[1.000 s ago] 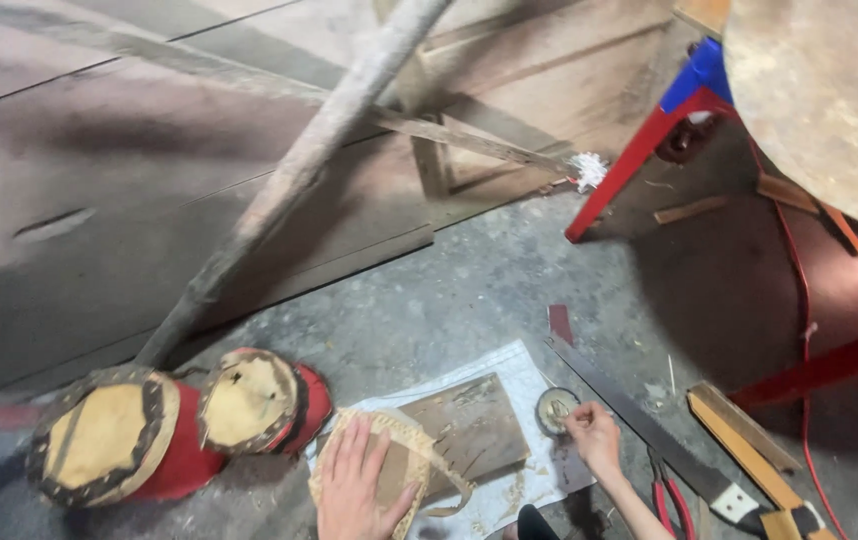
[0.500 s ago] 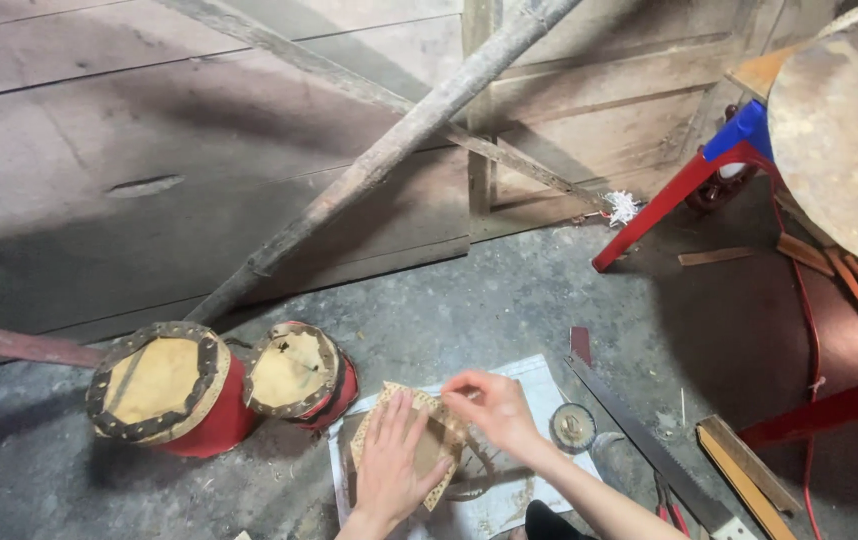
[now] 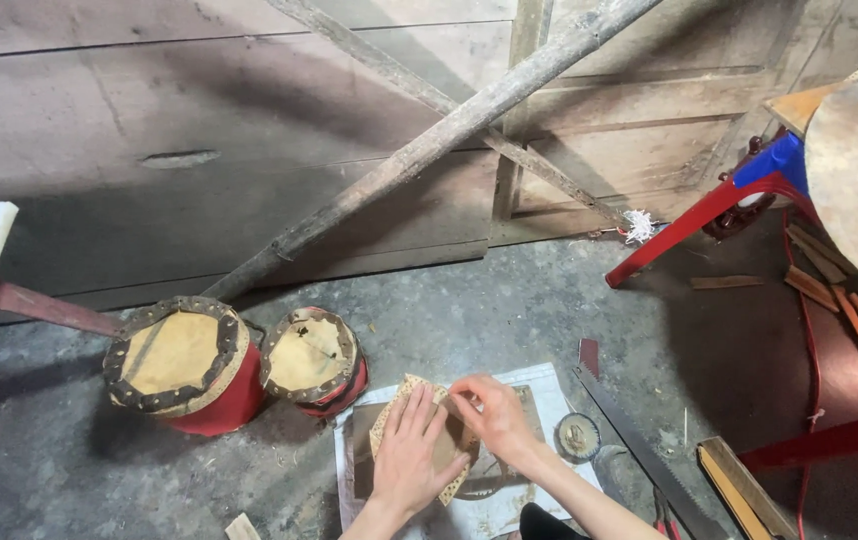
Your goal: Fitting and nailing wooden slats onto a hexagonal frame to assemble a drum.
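Left hand (image 3: pixel 411 458) flat, fingers spread, pressing tan round hide piece (image 3: pixel 391 418) on white sheet (image 3: pixel 549 385) | right hand (image 3: pixel 494 420) pinching its top edge | grey concrete floor (image 3: pixel 509 300); two red drums (image 3: pixel 239 365) just beside; handsaw (image 3: pixel 639 450) near.

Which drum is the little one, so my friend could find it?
Look at the long wooden pole leaning across the wall; two red drums stand on the floor below its lower end. The small drum is the right one, beside the white sheet. It is narrower than the big drum and nearest the hands.
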